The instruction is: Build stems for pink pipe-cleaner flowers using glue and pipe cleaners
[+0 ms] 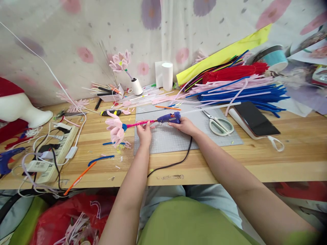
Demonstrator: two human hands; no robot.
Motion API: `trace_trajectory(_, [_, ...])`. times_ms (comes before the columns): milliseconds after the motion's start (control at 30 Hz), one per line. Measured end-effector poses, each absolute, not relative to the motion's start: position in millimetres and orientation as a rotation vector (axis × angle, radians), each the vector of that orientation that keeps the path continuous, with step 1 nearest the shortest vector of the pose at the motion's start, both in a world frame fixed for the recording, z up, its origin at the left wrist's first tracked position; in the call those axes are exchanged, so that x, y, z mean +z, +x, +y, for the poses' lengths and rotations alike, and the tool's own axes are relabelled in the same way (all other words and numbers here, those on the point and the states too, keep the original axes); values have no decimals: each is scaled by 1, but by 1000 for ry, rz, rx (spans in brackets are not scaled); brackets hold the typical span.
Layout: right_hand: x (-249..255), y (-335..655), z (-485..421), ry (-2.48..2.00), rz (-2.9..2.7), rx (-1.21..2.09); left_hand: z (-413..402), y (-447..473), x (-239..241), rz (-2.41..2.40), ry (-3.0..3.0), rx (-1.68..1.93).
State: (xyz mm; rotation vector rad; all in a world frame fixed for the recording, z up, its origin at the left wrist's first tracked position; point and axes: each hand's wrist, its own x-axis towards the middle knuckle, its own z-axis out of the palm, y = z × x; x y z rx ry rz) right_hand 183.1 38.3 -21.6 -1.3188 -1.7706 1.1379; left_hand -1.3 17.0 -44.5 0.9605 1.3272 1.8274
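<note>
Pink flower (115,129) w/ magenta stem (140,124) held over wooden table (255,160), at grey mat (178,139) left edge. Stem pinched by left hand (144,132), fingers closed. Blue glue gun (169,118) gripped by right hand (186,126), nozzle at stem. Scissors (220,124) lying nr right hand, apart.

Head camera looks down, close over the workbench (281,160)

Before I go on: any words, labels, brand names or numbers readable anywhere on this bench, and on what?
None can be read.
Glue gun: a pale label on its side, blurred.
White adapter on the power strip: a dark printed patch, too small.
Phone: screen dark.
</note>
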Motion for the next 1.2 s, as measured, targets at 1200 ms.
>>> trace_trajectory(1200, [-20, 184, 37, -1322, -1786, 1116, 17, -2, -44, 1340, 933, 1828])
